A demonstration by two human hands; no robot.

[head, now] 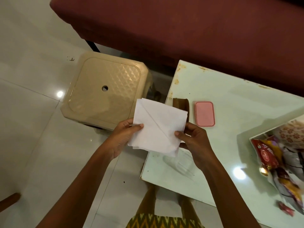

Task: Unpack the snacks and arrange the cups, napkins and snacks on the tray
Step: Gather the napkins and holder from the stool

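A stack of white paper napkins [158, 127] with a diagonal crease hangs above the glass table's left edge. My left hand [121, 139] pinches its lower left side, thumb on top. My right hand [194, 142] pinches its right side. At the far right stands a white tray [269, 129], and red and yellow snack packets [269, 155] lie in it. No cups can be made out.
A pale glass table [230, 99] carries a pink lidded box [204, 113]. A beige plastic stool [105, 91] stands left of the table. A maroon couch [181, 30] runs along the far side. A small red wrapper [285, 209] lies near the table's right front.
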